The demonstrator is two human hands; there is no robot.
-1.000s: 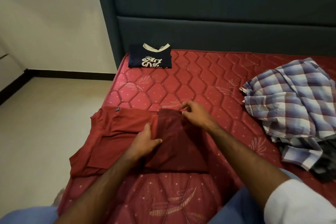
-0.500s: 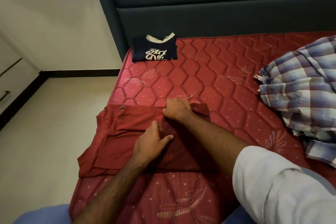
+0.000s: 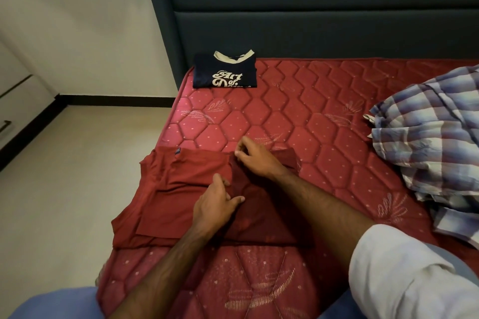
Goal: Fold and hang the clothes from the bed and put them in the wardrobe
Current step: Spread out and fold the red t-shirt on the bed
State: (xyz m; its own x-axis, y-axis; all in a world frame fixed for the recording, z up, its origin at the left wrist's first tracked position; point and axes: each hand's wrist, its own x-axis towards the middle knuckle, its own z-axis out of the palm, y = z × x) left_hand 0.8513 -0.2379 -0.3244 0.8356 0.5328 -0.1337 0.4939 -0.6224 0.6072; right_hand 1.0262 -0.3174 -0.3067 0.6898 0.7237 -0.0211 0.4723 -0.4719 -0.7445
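Head view shows us the red shirt (image 3: 181,194) lying flat on the bed (image 3: 298,122), and we are in the middle of folding it. We will use this shirt as our marker for every place.

To fold it well, we think we should hold the middle still with one hand and bring the loose side over with the other. Then we should line up the edges and rub the cloth flat so no bumps stay. We should go slowly, because the shirt is soft and can slide or bunch up.

Our left hand (image 3: 215,202) rests on the middle of the shirt, with its fingers pressing down on the fold line. It is not squeezing anything that we can see. Our right hand (image 3: 255,159) is at the far edge of the shirt. Its fingers are bent and seem to pinch the top of the folded flap.

Past the shirt, by the headboard (image 3: 311,21), sits the dark folded shirt (image 3: 225,72). To the right of the red shirt, well apart, lies the checked shirt (image 3: 427,142) in a messy pile, not folded yet.
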